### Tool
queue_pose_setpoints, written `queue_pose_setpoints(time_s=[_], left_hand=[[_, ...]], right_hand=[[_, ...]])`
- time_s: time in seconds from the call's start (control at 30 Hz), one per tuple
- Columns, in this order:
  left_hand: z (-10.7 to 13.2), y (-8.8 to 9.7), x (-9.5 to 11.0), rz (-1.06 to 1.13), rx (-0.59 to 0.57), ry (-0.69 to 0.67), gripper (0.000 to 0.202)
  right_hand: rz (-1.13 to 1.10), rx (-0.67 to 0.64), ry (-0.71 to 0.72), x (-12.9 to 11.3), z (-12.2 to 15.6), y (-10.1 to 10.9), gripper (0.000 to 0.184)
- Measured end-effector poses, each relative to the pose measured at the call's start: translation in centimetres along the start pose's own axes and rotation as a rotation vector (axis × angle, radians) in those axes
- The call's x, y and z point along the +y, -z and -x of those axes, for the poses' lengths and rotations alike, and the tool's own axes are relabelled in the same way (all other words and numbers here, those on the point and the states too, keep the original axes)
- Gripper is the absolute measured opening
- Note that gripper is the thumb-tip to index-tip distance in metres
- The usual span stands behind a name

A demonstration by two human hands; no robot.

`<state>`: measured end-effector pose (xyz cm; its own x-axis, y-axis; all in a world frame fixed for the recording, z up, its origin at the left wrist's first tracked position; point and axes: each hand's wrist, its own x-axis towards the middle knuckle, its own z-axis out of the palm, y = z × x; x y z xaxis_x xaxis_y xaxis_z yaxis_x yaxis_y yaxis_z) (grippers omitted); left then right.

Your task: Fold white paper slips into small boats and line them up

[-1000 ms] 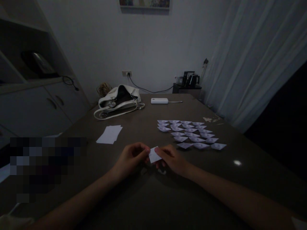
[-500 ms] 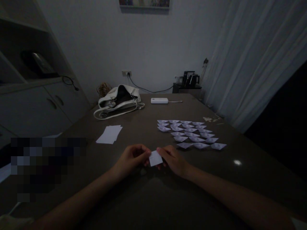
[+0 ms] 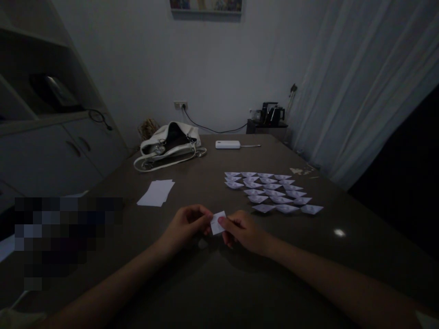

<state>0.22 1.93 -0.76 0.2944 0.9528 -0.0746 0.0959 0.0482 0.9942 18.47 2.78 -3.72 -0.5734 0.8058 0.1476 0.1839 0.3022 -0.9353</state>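
A small folded piece of white paper (image 3: 216, 225) is held above the table between my two hands. My left hand (image 3: 192, 222) pinches its left edge between thumb and fingers. On the other side my right hand (image 3: 244, 230) grips it, the thumb lying across the paper's face and the fingers curled behind. To the right, beyond my hands, several folded paper boats (image 3: 272, 193) stand in uneven rows. A small stack of white paper sheets (image 3: 156, 193) lies flat to the left.
At the back left of the dark table (image 3: 219, 283) sits an open white handbag (image 3: 169, 145). A white power bank (image 3: 227, 145) with a short cable lies at the far middle. Torn scraps (image 3: 302, 171) lie near the right edge. A kettle (image 3: 275, 114) stands beyond the table.
My right thumb has moved left and down onto the face of the folded paper. The paper has shifted slightly left and tilted; my left hand keeps its pinch.
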Motion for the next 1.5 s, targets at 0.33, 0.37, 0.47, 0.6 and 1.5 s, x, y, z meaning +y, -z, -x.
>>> queue_pose_setpoints(time_s=[0.33, 0.37, 0.47, 0.6, 1.5], left_hand=[[0.0, 0.1, -0.2, 0.007, 0.027, -0.016, 0.026], [0.0, 0.1, -0.2, 0.012, 0.033, -0.020, 0.026], [0.1, 0.1, -0.1, 0.037, 0.035, -0.037, 0.026], [0.1, 0.0, -0.1, 0.016, 0.030, -0.050, 0.026], [-0.2, 0.1, -0.3, -0.129, -0.038, -0.054, 0.028]], right_hand=[[-0.076, 0.010, -0.023, 0.1, -0.1, -0.1, 0.055], [-0.091, 0.000, -0.025, 0.0, -0.2, 0.0, 0.051], [-0.126, -0.033, -0.028, 0.0, -0.2, 0.1, 0.042], [-0.125, -0.058, -0.005, 0.5, -0.2, 0.3, 0.039], [-0.138, -0.020, -0.058, 0.3, -0.1, 0.5, 0.028]])
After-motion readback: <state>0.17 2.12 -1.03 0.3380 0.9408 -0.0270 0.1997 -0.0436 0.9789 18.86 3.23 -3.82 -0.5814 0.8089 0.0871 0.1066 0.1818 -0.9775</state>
